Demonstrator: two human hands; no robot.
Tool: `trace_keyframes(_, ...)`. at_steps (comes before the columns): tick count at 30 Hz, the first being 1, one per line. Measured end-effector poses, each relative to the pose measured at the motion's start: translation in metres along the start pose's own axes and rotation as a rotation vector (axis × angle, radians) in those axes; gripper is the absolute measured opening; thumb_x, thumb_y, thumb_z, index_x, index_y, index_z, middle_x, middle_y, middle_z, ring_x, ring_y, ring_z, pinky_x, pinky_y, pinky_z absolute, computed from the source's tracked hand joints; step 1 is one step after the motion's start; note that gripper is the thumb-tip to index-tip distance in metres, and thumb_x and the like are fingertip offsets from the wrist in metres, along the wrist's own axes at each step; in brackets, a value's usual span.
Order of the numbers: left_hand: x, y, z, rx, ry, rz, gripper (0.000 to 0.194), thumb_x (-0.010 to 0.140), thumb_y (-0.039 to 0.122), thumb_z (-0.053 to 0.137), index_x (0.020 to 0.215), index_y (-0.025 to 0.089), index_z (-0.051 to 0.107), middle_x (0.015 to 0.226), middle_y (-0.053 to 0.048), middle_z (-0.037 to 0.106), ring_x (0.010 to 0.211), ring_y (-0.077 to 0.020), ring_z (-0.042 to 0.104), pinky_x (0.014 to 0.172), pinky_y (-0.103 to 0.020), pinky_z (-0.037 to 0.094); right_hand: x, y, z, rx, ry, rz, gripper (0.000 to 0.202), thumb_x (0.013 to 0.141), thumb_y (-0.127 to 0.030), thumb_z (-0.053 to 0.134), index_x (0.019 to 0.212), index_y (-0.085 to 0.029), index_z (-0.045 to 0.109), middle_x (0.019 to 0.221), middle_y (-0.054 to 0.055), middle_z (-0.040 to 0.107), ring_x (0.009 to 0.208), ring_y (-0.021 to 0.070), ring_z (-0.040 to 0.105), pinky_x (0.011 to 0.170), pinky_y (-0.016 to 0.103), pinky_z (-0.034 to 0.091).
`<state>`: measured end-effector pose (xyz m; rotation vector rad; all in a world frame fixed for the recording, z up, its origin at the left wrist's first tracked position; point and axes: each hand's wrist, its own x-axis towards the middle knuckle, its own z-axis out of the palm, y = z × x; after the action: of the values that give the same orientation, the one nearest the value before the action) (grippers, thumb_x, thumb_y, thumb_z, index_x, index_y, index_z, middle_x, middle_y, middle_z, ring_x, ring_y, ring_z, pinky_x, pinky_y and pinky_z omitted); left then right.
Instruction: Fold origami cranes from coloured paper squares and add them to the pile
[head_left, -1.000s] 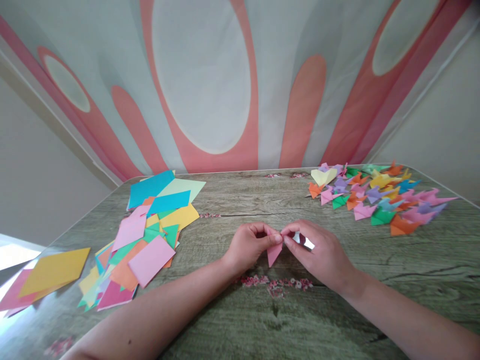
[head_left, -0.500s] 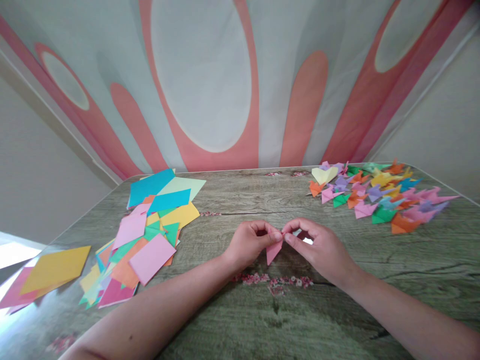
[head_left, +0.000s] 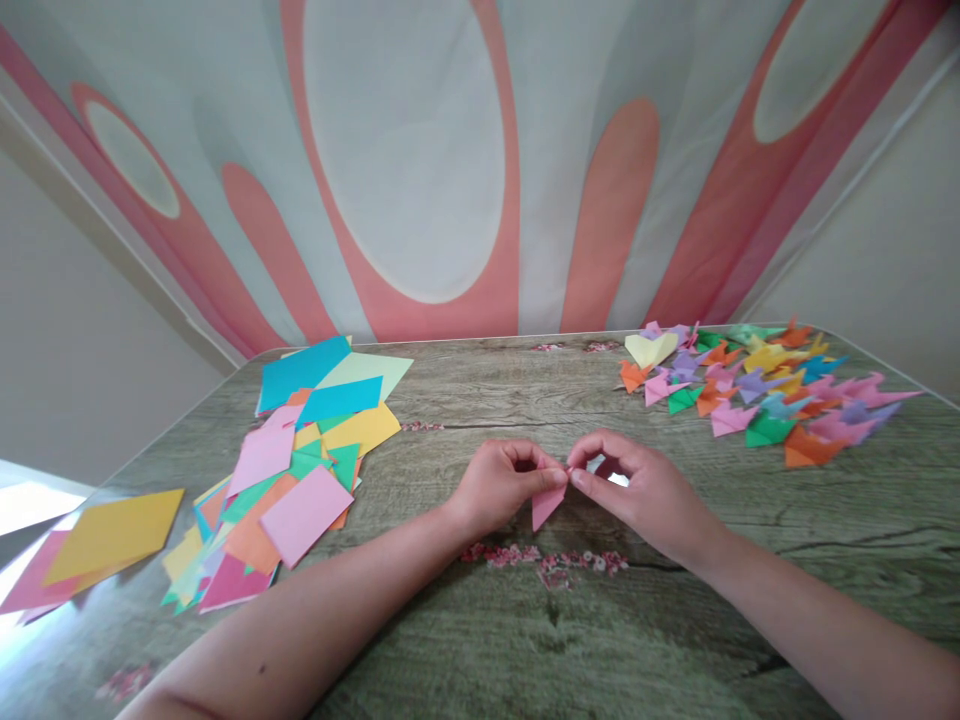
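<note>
A small piece of folded pink paper (head_left: 548, 507) is held just above the table, in the middle of the view. My left hand (head_left: 504, 482) pinches it between thumb and forefinger, and a pointed end hangs down below the thumb. At the paper's upper right tip, my right hand (head_left: 631, 490) has its thumb and forefinger closed in a pinch. The fingertips of both hands almost meet there and cover that part of the folds.
Loose coloured paper sheets (head_left: 306, 515) lie in a heap on the left. More sheets, with a yellow one (head_left: 114, 537) on top, sit at the far left edge. Many folded paper cranes (head_left: 770, 430) stand on the right of the wood-grain table (head_left: 480, 390).
Both hands keep their pinch on the pink paper. My right hand's fingers have shifted very slightly at the tip; the rest looks the same.
</note>
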<state>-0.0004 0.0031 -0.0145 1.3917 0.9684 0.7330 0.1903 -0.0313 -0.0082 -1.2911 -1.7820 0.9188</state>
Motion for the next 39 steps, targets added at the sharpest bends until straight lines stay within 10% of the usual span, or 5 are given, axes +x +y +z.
trace_keyframes(6,0.0001,-0.0006,0.0016,-0.008,0.017,-0.003,0.023,0.068,0.034,0.079,0.069,0.013,0.069,0.066,0.000,0.065,0.061,-0.0100,0.054,0.062,-0.022,0.041,-0.0009,-0.0021,0.0001,-0.148,0.034,-0.146,0.007,0.083,-0.017,0.060,0.080,-0.023,0.062,0.081,-0.002,0.064,0.073,0.0131,0.058,0.065,0.024,0.044)
trace_keyframes(39,-0.0028,0.0027,0.0093,-0.192,0.094,-0.046,0.035,0.065,0.043,0.082,0.066,0.012,0.065,0.066,0.000,0.062,0.061,-0.0090,0.051,0.063,-0.022,0.040,-0.0036,-0.0022,0.0053,-0.064,0.097,0.013,0.006,0.085,-0.026,0.060,0.084,-0.024,0.066,0.082,-0.002,0.069,0.066,0.0138,0.059,0.065,0.026,0.046)
